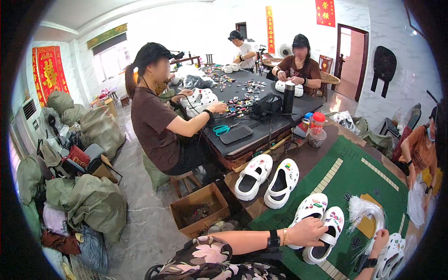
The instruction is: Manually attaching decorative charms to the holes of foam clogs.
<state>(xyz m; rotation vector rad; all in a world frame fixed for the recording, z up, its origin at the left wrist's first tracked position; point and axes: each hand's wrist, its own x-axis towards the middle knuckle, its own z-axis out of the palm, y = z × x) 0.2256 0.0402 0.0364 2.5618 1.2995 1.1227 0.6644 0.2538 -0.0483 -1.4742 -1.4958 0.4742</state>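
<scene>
My left hand (305,232) is closed on a white clog (322,252), its fingers at the strap beside the shoe opening. A matching clog (308,210) stands against it; both carry colourful charms on the toes. At the lower right, my right hand (380,240) pinches the lower end of a bundle of thin white strands (366,210). The strands fan out over the green mat (322,172). Next to my right wrist are more white clogs (392,254), partly cut off by the rim of the picture. Another decorated pair of clogs (254,176) stands farther left.
An open cardboard box (199,210) sits on the floor at left. Beyond, three people work at a dark table (233,144) scattered with small charms, with teal scissors (224,129) and a black tumbler (289,98). Red-lidded jars (317,128) border the mat. Another person (420,149) is at right.
</scene>
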